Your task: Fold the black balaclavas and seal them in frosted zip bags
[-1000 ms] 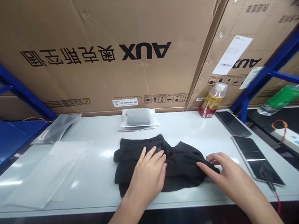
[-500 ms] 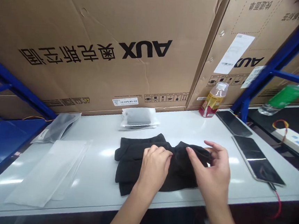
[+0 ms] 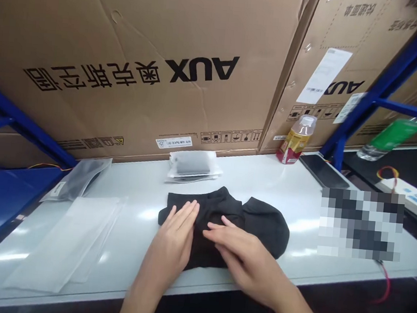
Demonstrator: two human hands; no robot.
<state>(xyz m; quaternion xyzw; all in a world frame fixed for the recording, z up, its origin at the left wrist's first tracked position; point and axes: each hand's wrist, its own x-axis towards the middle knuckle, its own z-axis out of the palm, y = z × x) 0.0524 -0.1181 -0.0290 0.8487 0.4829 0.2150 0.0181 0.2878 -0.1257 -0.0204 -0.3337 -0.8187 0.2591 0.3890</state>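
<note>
Head view: left hand (image 3: 170,236) and right hand (image 3: 246,259) lie open and flat on the black cloth (image 3: 264,229), grasping nothing; its long axis runs sideways just in front of the packet (image 3: 193,164), right hand nearer its right end

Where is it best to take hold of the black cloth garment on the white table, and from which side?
Probably grip the rounded right end of the black cloth garment, coming from the right. That end lies free, while the left hand and right hand rest flat on the middle and left parts. Its curved edge on the white table top seems easy to pinch.
</note>
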